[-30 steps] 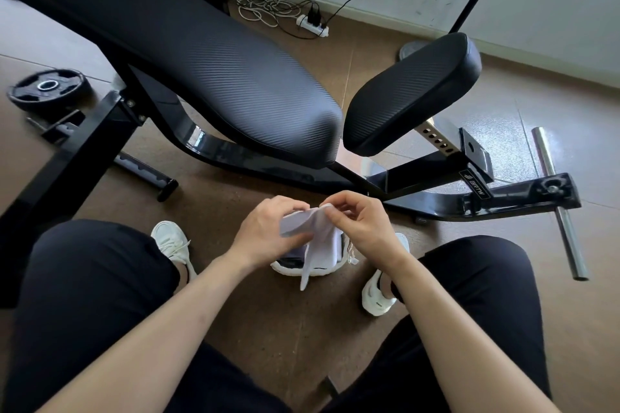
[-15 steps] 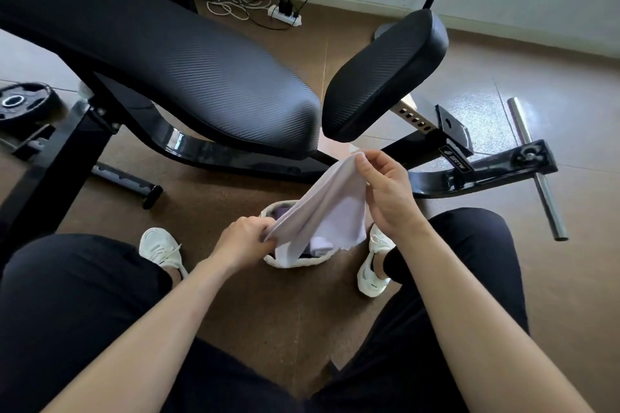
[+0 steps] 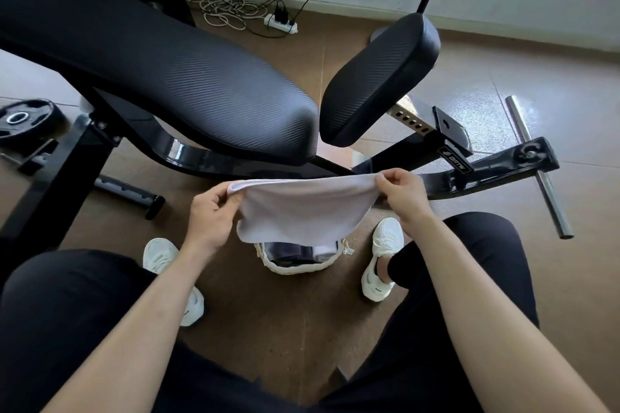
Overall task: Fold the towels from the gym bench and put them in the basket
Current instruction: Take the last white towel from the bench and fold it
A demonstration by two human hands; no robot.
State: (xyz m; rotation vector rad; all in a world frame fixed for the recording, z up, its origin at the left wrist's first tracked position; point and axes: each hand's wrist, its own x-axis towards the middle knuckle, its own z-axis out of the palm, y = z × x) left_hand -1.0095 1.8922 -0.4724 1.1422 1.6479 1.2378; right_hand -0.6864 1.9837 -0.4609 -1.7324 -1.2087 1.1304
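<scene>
A white towel [image 3: 303, 209] hangs spread out in the air between my hands. My left hand [image 3: 211, 214] pinches its left top corner, and my right hand [image 3: 402, 193] pinches the right top corner. Under the towel, on the floor between my feet, stands a small white woven basket [image 3: 295, 267]. Folded dark and white cloths lie inside it, and the towel hides its far half. The black gym bench [image 3: 188, 77] stretches across the upper left with nothing lying on its pad.
The bench's second black pad [image 3: 379, 77] rises at the upper right over its frame and a steel bar [image 3: 540, 174]. A weight plate [image 3: 23, 117] lies at the far left. Cables and a power strip [image 3: 281, 23] lie by the wall. My white shoes flank the basket.
The towel was bunched between both hands over the basket. My hands then drew apart, right hand lifting one corner, and now the towel is stretched wide and level between them.
</scene>
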